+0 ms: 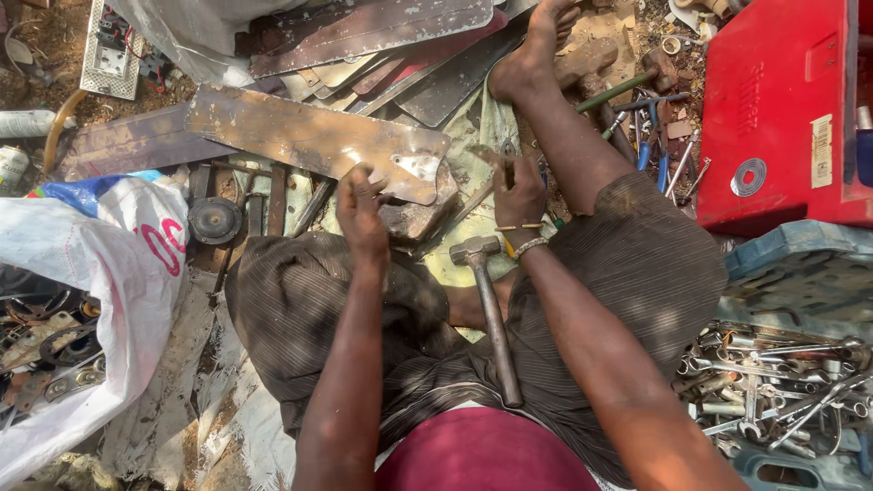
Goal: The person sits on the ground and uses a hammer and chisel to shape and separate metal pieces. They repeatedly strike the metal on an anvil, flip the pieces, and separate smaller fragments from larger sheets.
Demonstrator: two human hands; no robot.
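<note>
Left hand: my left hand (362, 211) sits at centre frame, fingers curled down on the near edge of the rusty metal blade (314, 138), pressing it onto a stone block (420, 216).
Right hand: my right hand (519, 194) is closed around a thin dark tool (506, 173), just right of the blade's wide end; what kind of tool, I cannot tell.
Blade: long, flat, brown, running from upper left toward centre, its pale wide end beside my left hand.
Hammer: 1 hammer (489, 314) lies untouched between my knees, head up near my right wrist, handle pointing to the lower frame.
Right side: red case (773, 109) at upper right, tray of spanners (782, 391) at lower right.
Left side: white sack (100, 300) at the left edge.
</note>
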